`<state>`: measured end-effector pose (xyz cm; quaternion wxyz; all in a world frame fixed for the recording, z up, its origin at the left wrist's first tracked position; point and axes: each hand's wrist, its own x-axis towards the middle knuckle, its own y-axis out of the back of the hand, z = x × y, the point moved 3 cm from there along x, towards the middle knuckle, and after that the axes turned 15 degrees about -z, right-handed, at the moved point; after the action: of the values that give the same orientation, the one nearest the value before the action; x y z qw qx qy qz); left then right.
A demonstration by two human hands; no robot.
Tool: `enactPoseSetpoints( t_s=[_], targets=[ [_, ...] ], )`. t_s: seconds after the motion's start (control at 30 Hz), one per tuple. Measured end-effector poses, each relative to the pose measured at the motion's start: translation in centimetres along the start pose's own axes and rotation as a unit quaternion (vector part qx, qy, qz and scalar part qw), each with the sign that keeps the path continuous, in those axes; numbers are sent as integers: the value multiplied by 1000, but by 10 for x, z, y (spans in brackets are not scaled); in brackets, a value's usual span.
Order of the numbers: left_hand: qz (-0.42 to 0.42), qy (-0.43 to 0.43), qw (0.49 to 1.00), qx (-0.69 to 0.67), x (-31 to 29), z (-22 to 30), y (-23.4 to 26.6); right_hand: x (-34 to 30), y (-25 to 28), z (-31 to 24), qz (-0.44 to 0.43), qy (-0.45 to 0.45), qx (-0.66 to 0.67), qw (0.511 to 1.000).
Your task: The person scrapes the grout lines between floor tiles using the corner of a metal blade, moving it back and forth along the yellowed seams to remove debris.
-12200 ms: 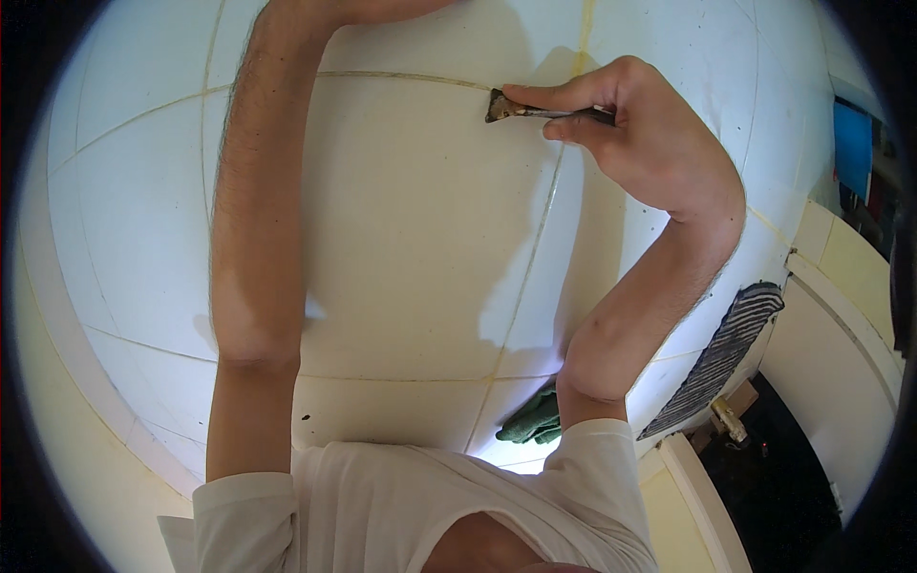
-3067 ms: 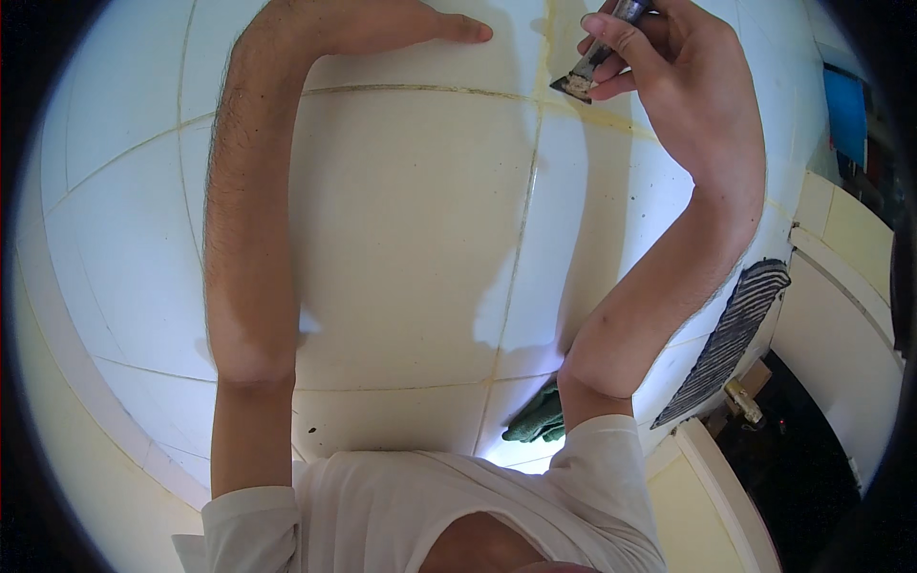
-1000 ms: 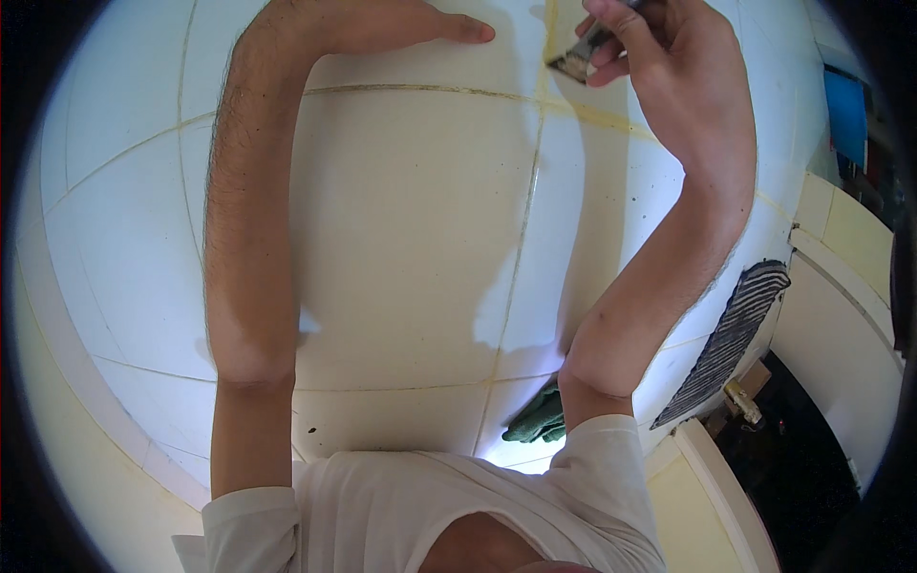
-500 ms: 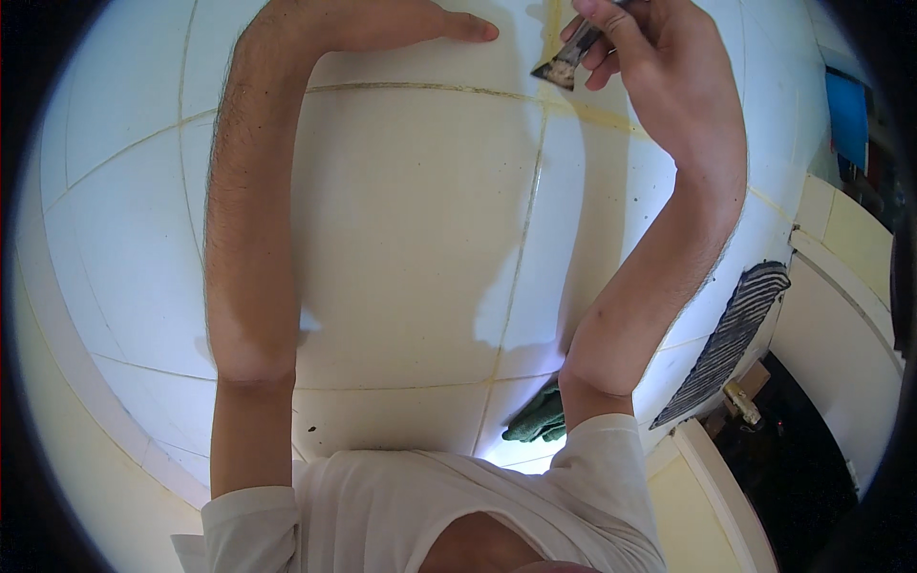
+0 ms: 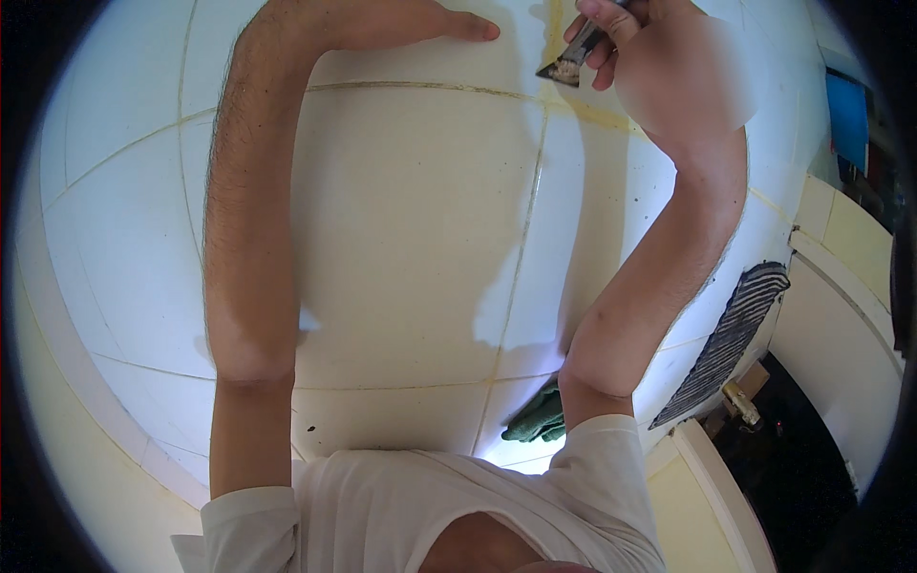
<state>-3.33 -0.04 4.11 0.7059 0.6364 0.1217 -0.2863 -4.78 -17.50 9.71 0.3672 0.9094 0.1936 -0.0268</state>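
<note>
At the top edge my left hand (image 5: 411,26) lies on the pale floor tiles (image 5: 411,229), its thumb stretched out to the right. The other fingers are cut off by the picture's edge. At the upper right my right hand (image 5: 659,67) is closed around a small flared scraper (image 5: 570,65). The scraper's dark, worn blade points down and to the left, close to a yellowish grout line (image 5: 597,115). Its upper end is out of the picture. Whether the blade touches the floor I cannot tell.
A dark green cloth (image 5: 538,416) lies beside my right elbow. Further right is a black-and-white striped mat (image 5: 728,339). A blue panel (image 5: 846,121) stands at the far right, above a pale ledge (image 5: 845,269). Dark specks dot the tiles.
The scraper has tipped slightly, its blade shifting a little to the right and up. My left hand has stayed in place.
</note>
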Motion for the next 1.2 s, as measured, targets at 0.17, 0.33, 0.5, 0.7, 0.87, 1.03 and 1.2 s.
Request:
enactPoseSetpoints(
  t_s=[0.17, 0.33, 0.5, 0.7, 0.87, 1.03, 1.2],
  targets=[
    [7, -7, 1000, -2, -1, -4, -1, 0, 0, -6, 15, 5, -39, 999],
    [1, 0, 1000, -3, 0, -1, 0, -2, -5, -7, 51, 35, -79, 995],
    [-1, 2, 1000, 3, 1, -1, -1, -3, -4, -5, 40, 36, -77, 996],
    [-3, -16, 1000, -1, 1, -4, 0, 10, 3, 2, -77, -62, -43, 994],
    [-1, -2, 1000, 4, -3, -4, 3, -1, -6, -8, -51, -1, -32, 998],
    [0, -3, 1000, 0, -1, -1, -1, -1, -7, -7, -8, 7, -57, 998],
    [5, 0, 1000, 2, 0, -2, -1, 5, -2, -1, 13, -18, 37, 999]
  ],
)
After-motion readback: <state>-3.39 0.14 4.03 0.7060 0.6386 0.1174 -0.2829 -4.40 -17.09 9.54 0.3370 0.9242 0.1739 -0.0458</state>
